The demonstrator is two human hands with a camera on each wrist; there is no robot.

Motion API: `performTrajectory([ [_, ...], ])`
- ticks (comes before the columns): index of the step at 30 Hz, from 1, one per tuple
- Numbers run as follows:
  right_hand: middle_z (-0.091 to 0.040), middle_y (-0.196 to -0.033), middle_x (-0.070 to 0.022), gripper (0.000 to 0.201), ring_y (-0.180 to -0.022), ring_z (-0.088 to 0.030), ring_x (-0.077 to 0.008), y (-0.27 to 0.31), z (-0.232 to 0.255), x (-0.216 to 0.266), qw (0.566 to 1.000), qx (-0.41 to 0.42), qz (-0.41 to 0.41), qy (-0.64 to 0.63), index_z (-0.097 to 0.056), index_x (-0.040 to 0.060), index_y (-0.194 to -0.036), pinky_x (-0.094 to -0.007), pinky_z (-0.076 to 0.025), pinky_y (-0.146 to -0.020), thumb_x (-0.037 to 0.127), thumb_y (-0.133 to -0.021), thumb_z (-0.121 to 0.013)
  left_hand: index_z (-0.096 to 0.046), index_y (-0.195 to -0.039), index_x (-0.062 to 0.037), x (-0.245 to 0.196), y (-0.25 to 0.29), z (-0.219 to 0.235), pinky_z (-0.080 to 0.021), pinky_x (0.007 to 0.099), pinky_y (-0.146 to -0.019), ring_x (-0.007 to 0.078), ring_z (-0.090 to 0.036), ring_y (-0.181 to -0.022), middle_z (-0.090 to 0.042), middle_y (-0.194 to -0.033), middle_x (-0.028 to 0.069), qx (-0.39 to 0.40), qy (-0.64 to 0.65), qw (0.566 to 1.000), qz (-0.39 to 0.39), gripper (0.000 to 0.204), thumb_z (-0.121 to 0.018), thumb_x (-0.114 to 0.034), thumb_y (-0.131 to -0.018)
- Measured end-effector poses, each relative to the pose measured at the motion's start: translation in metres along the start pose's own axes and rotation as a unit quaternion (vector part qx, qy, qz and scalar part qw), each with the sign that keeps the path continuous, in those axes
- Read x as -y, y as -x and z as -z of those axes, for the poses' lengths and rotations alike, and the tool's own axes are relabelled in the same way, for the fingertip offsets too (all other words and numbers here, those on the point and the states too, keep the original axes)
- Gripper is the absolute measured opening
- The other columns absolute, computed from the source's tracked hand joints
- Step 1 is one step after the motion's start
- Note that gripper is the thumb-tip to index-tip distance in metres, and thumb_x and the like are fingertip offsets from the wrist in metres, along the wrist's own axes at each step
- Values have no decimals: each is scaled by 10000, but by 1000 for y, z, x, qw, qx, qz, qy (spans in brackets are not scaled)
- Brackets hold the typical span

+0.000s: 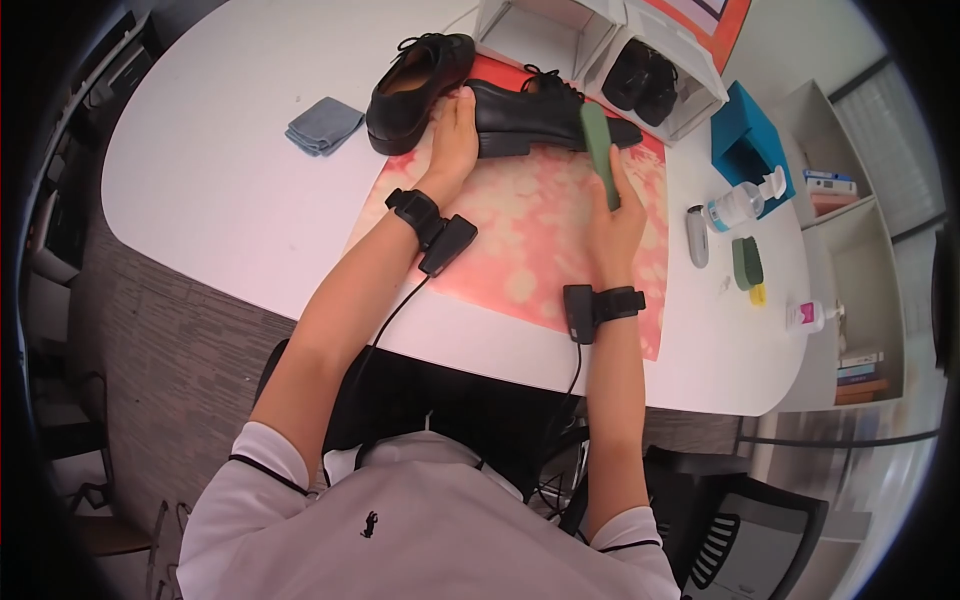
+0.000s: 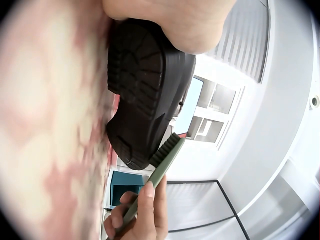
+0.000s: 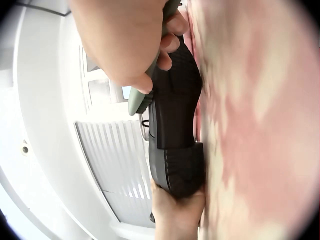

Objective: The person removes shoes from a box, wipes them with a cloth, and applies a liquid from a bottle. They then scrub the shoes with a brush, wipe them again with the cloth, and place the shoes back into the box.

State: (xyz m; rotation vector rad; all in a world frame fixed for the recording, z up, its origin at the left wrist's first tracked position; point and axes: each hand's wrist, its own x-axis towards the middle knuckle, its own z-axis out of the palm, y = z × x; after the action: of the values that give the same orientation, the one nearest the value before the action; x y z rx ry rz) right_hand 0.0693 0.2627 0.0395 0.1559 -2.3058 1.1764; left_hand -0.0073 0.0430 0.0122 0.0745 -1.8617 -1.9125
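A black lace-up leather shoe (image 1: 515, 115) lies tipped on its side over the pink mottled mat (image 1: 520, 230), its ridged sole (image 2: 137, 75) showing in the left wrist view. My left hand (image 1: 455, 140) holds it round the heel. With my right hand (image 1: 615, 215) I grip a green brush (image 1: 596, 135) by its handle. Its dark bristles (image 2: 165, 150) meet the upper near the toe in the left wrist view. The matching shoe (image 1: 415, 90) stands upright just left of my left hand, laces at the far end.
A folded grey cloth (image 1: 325, 126) lies at left. White boxes (image 1: 550, 30) stand behind, one holding black shoes (image 1: 640, 80). To the right are a teal box (image 1: 735, 130), a pump bottle (image 1: 740, 205), a grey handheld object (image 1: 697, 237), another green brush (image 1: 747, 263) and a small bottle (image 1: 805, 316).
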Motion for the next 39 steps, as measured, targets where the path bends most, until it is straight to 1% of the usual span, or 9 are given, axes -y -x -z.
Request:
performTrajectory([
  [4,-645,-1274,-189,451,-1178,-618,-293,-13,9,-32,997,-64,25,27,-553,109,-1402,-331,-455,-978,190,-961,-596,-555,-1150,44,-1,3,0,-394,393,-983,365,-555,-1093,-608,-1114,237,-1,-13,1000,-27,567,-337,-471,-1058],
  [10,-607,-1344,-190,446,-1254,-576,-300,-19,23,-67,989,-108,-97,12,-548,21,-1381,-334,-422,-1036,178,-966,-589,-549,-1110,37,1,2,-1,-404,402,-958,362,-559,-1064,-604,-1081,239,-1,-7,999,-34,540,-343,-459,-1059],
  [13,-595,-1357,-195,447,-1264,-570,-290,-16,17,-58,991,-124,-39,-40,-545,38,-1390,-338,-418,-1040,167,-965,-590,-546,-1136,35,0,3,-1,-402,403,-967,365,-558,-1076,-603,-1092,243,1,-1,1000,-28,544,-341,-463,-1058],
  [23,-674,-1038,-168,529,-922,-655,-296,23,-33,23,996,77,49,-23,-516,178,-1444,-358,-502,-830,135,-930,-632,-536,-1177,29,-4,5,2,-379,399,-1007,369,-542,-1121,-596,-1134,240,8,-9,1000,-14,577,-325,-493,-1053],
  [26,-674,-1041,-169,516,-923,-655,-305,28,-39,46,988,132,76,17,-521,192,-1440,-359,-507,-818,147,-937,-628,-534,-1189,21,-1,2,3,-379,395,-1011,363,-542,-1131,-598,-1144,237,26,-10,1000,-3,573,-327,-495,-1051],
  [29,-676,-1042,-161,518,-924,-655,-307,23,-36,38,991,68,104,52,-524,197,-1438,-367,-510,-820,144,-934,-628,-527,-1213,10,-1,2,3,-379,393,-1016,359,-542,-1149,-599,-1168,237,25,0,999,-24,563,-330,-492,-1050],
  [32,-673,-1038,-155,531,-923,-652,-311,10,-29,21,1000,-10,24,7,-520,210,-1441,-377,-512,-813,133,-928,-630,-519,-1239,-2,-1,6,1,-379,393,-1019,360,-540,-1176,-598,-1197,238,19,3,999,-39,550,-333,-484,-1050],
  [35,-697,-1137,-141,492,-912,-657,-205,18,-34,29,999,9,32,-44,-527,118,-1431,-309,-492,-820,141,-949,-625,-515,-1252,-6,2,3,1,-380,393,-1019,362,-537,-1195,-598,-1213,236,26,0,999,-39,544,-337,-479,-1050],
  [39,-680,-1107,-148,535,-931,-648,-312,29,-53,42,989,88,121,23,-506,208,-1452,-383,-511,-809,143,-936,-629,-510,-1265,-11,4,4,0,-378,394,-1022,360,-538,-1195,-595,-1220,234,28,31,999,-18,551,-340,-487,-1047],
])
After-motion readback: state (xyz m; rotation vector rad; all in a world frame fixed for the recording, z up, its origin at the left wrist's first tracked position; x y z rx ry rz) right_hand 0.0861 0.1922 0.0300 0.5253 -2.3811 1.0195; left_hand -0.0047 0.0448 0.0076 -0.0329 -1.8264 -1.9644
